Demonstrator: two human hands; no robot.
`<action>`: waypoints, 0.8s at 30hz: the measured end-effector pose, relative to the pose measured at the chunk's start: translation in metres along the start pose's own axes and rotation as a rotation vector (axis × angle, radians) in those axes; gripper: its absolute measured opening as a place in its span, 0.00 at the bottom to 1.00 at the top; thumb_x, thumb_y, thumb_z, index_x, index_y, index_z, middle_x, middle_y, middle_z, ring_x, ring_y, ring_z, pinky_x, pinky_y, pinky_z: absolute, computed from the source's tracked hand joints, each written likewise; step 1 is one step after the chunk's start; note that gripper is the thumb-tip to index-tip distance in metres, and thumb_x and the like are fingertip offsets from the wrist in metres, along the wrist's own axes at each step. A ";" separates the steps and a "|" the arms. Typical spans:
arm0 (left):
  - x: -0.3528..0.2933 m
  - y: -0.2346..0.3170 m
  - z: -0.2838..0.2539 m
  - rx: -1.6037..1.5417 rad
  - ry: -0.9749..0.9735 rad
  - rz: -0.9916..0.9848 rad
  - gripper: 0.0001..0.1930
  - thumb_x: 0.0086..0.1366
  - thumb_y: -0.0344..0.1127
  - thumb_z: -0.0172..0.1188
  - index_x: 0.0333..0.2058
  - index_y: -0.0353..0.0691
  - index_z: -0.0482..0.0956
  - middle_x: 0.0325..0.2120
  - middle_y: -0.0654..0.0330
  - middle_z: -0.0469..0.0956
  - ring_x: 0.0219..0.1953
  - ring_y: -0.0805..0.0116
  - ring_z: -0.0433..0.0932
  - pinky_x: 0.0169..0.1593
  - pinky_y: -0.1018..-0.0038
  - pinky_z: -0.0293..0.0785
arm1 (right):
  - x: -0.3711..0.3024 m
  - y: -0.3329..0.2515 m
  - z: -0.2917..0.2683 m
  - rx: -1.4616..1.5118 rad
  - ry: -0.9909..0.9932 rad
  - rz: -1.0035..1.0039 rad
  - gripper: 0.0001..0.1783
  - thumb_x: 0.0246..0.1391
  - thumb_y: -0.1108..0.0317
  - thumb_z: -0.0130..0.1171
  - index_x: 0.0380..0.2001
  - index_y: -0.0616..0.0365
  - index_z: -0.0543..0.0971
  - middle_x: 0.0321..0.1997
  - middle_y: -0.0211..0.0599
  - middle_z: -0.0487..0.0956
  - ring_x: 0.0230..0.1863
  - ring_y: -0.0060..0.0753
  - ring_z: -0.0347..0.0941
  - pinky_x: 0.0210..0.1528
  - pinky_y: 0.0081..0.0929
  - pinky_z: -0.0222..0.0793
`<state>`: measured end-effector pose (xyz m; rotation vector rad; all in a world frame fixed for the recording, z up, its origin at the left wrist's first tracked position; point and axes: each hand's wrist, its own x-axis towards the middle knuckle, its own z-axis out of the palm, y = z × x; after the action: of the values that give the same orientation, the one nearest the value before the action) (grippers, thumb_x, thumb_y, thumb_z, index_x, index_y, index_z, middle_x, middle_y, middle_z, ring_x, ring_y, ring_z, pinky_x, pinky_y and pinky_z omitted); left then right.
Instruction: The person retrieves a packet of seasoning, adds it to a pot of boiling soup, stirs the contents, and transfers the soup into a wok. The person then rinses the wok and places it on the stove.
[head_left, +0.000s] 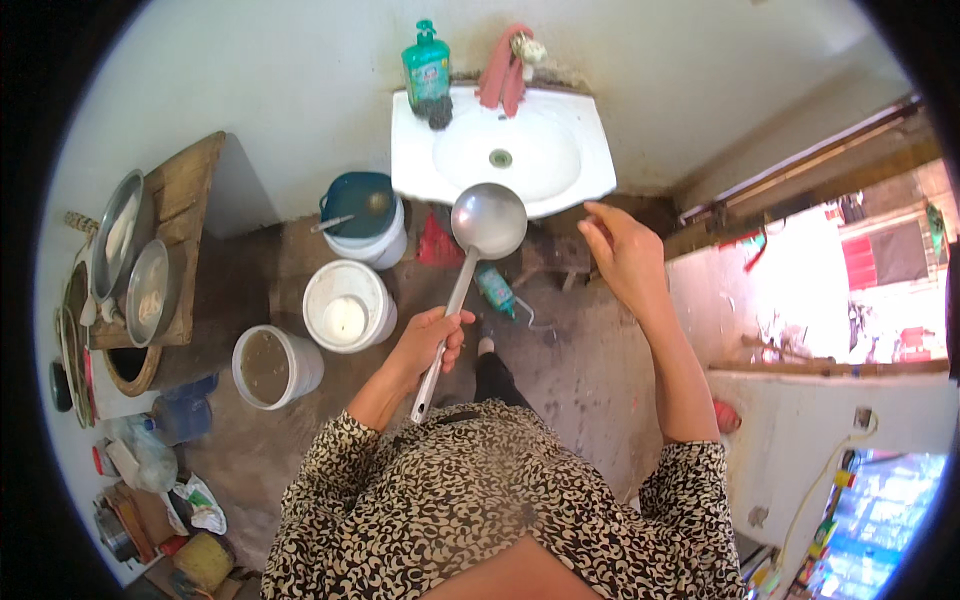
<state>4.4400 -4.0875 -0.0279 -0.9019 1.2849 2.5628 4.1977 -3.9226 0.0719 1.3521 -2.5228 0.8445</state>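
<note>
A metal ladle (488, 222) with a long handle is in my left hand (428, 343), which grips it around the middle of the handle. Its round bowl is raised toward the front edge of the white sink (412, 165). My right hand (627, 255) is held up off the sink's right front corner, fingers loosely bent, thumb apart from them, with nothing visible in it. On the sink's back left stand a green pump bottle (428, 70) and a dark scrubber (437, 112). Pink cloth (502, 75) is draped over the tap.
Left of the sink are a bucket with a dark green basin (358, 205) on top, a white bucket (348, 300) and a bucket of murky liquid (272, 368). Metal bowls (152, 290) rest on a wooden board (195, 215). Another green bottle (495, 290) lies on the floor.
</note>
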 end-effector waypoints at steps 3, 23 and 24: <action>0.041 0.025 0.005 -0.045 0.025 0.012 0.13 0.72 0.37 0.47 0.47 0.35 0.72 0.20 0.70 0.66 0.17 0.81 0.65 0.18 0.81 0.64 | 0.091 0.029 0.022 -0.030 -0.028 -0.002 0.18 0.56 0.58 0.60 0.45 0.58 0.80 0.37 0.46 0.82 0.35 0.47 0.80 0.36 0.37 0.75; 0.202 0.106 0.013 -0.180 0.059 -0.022 0.14 0.71 0.35 0.47 0.46 0.30 0.72 0.19 0.68 0.67 0.16 0.79 0.66 0.17 0.80 0.64 | 0.313 0.115 0.145 -0.386 -0.181 -0.230 0.22 0.54 0.47 0.56 0.34 0.56 0.75 0.20 0.40 0.80 0.21 0.46 0.78 0.22 0.40 0.71; 0.205 0.109 0.012 -0.182 0.056 -0.029 0.14 0.71 0.36 0.47 0.46 0.30 0.72 0.19 0.69 0.66 0.16 0.79 0.66 0.17 0.80 0.64 | 0.314 0.121 0.142 -0.380 -0.176 -0.297 0.21 0.54 0.47 0.57 0.34 0.55 0.75 0.20 0.39 0.80 0.21 0.45 0.78 0.22 0.40 0.71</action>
<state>4.2274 -4.1753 -0.0636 -1.0230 1.0557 2.6834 3.9351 -4.1730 0.0271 1.6584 -2.3507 0.1847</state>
